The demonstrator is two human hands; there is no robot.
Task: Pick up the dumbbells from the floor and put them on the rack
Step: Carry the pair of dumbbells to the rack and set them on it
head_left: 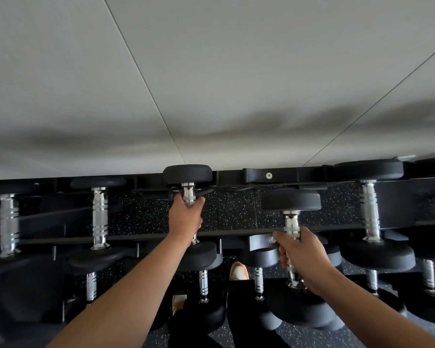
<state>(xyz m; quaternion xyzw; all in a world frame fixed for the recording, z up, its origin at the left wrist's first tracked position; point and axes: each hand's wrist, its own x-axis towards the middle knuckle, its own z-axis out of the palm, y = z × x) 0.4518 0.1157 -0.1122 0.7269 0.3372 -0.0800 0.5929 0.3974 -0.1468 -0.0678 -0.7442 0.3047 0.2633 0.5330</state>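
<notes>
1. Head view, the only one: two dumbbells in hand at a black dumbbell rack (269, 175) along a pale wall (211, 71).

2. Left hand (186, 218) wrapped tight round the chrome grip of the left dumbbell (187, 173), fingers curled shut on it. Far head up at 12 o'clock from the hand, level with the rack's back rail; near head at 6 o'clock, at the front rail. Appears seated or nearly seated in its cradle; actual contact not clear.

3. Right hand (305, 256) closed round the grip of the right dumbbell (290, 199), thumb across the chrome. Long axis running 12 to 6 o'clock, tilted slightly; far head short of the back rail, near head low at 6 o'clock, in front of the front rail. Judged not yet racked.

4. Deciding relation: empty cradle at 12 o'clock from the right hand, between the left dumbbell and a racked dumbbell (369, 209) at 3 o'clock. Right hand nearer to it. Needed, by judgement: a push forward with the axis kept square to the rails.

5. Rack contents: top tier holding further dumbbells at 9 o'clock of the left hand, one with a ringed chrome handle (99, 217). Lower tier also carrying dumbbells, partly hidden by the arms.

6. Speckled rubber floor (231, 212) visible through the rack; an orange-and-white shoe (239, 271) below, between the arms.
</notes>
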